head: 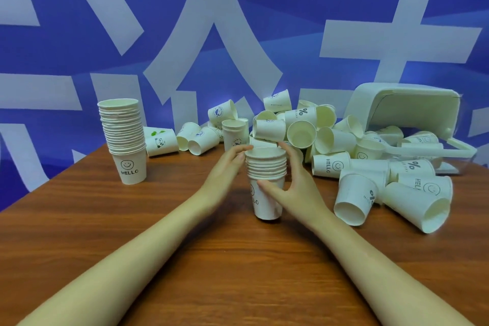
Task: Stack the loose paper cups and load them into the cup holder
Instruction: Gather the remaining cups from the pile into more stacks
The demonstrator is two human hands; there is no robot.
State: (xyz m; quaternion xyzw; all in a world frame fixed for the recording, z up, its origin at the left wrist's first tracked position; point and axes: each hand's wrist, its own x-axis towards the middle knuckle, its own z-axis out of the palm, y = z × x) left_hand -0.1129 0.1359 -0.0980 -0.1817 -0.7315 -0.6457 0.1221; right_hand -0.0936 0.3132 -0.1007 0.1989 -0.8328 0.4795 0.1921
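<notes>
Wooden table (158, 233): both hands (225, 169) grip an upright cup stack (266, 182), mouths apparently upward.

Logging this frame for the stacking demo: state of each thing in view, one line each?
Short stack: upright on table, held between both hands.
Tall stack: upright, far left, untouched.
Loose cups: unstacked pile, most on their sides.
Cup holder: tipped over behind the pile, no stack loaded that I can see.
Left hand: fingertips at the stack's top rim.
Right hand: curled around the stack's side.
</notes>
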